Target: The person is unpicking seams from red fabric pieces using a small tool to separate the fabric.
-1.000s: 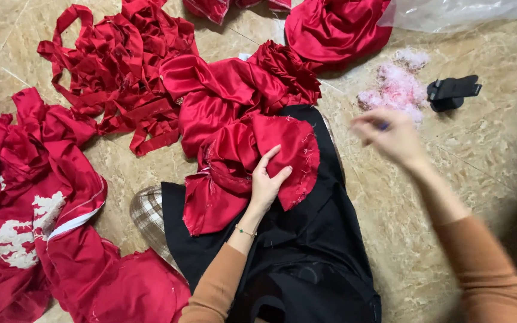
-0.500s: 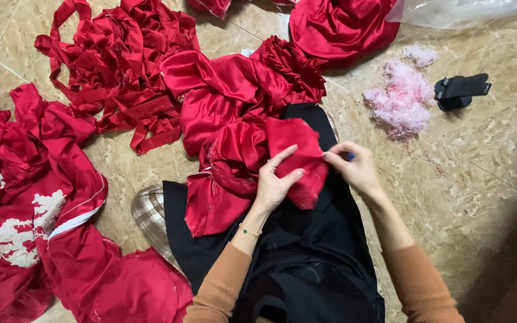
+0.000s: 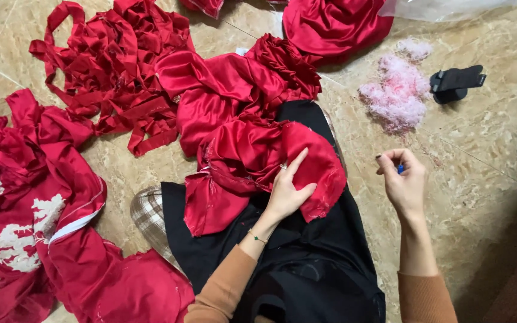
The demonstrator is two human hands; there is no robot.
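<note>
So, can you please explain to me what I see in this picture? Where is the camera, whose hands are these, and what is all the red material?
The camera sits on a person's head and looks down at their lap and the floor. The left hand presses a piece of red satin cloth on the lap. The right hand is raised beside it, pinching something small and blue, too small to identify. More red cloth pieces lie around, with a pink fluff pile and a black clip-like object.

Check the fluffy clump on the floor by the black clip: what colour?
Pale pink fluffy clump, beside the black clip; head view.
</note>
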